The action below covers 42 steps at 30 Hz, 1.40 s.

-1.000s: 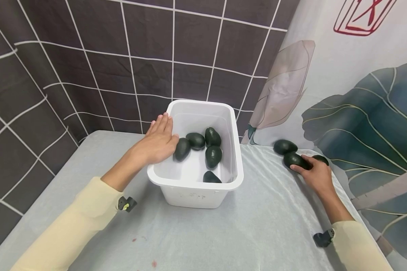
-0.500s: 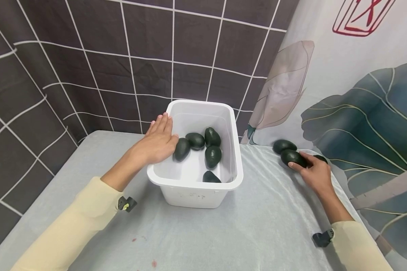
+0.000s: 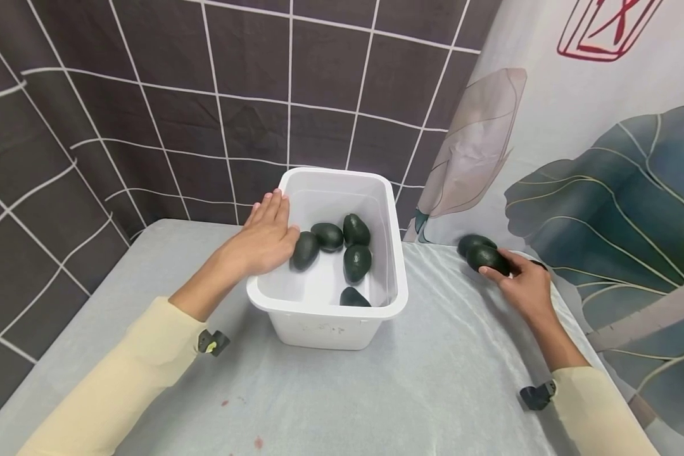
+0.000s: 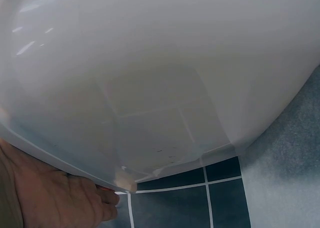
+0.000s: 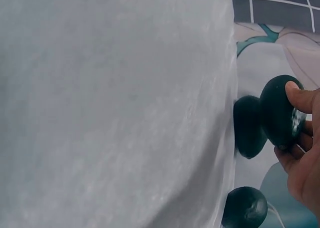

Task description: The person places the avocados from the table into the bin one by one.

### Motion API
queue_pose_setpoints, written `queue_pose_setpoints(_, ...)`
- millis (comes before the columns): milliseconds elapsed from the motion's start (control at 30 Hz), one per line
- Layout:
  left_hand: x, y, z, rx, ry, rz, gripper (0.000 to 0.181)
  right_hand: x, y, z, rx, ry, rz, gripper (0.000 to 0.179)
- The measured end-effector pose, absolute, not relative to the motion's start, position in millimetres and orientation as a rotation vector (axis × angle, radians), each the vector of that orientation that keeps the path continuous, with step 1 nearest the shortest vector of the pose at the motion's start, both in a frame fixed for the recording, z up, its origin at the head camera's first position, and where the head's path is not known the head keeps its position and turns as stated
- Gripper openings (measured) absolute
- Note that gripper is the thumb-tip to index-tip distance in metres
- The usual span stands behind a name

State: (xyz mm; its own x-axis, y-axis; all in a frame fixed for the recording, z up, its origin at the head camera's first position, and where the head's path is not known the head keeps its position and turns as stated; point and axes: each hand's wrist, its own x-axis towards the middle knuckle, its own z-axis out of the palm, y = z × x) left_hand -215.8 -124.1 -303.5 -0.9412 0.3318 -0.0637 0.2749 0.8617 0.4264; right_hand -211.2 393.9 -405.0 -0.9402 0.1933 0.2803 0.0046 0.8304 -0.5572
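My left hand (image 3: 265, 242) lies with straight fingers along the left rim of a white plastic tub (image 3: 329, 329). In the left wrist view the tub's outer wall (image 4: 165, 88) fills most of the picture. Several dark green avocados rest on the tub floor, one avocado (image 3: 304, 251) right beside my left thumb. At the table's right edge my right hand (image 3: 525, 288) grips an avocado (image 3: 487, 259) between thumb and fingers. Behind it sits another avocado (image 3: 472, 242), partly covered. A further avocado (image 5: 245, 207) lies nearer in the right wrist view, mostly hidden by my hand in the head view.
A pale grey cloth covers the table (image 3: 456, 380). Dark curtain (image 3: 251, 76) with white grid lines hangs behind and to the left. A white curtain (image 3: 547, 120) with a leaf print hangs along the right edge, close to the avocados there.
My right hand has moved slightly left with the gripped avocado, which now overlaps the one behind it more. My left hand stays on the tub rim.
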Motion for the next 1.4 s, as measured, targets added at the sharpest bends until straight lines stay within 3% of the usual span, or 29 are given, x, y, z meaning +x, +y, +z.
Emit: queue_pose_setpoints(1400,-212.7,-124.2,-302.9,0.499,2.899,0.656,0.078,-230.3,345.7,-381.0,-0.023,-2.590,0.923,0.067)
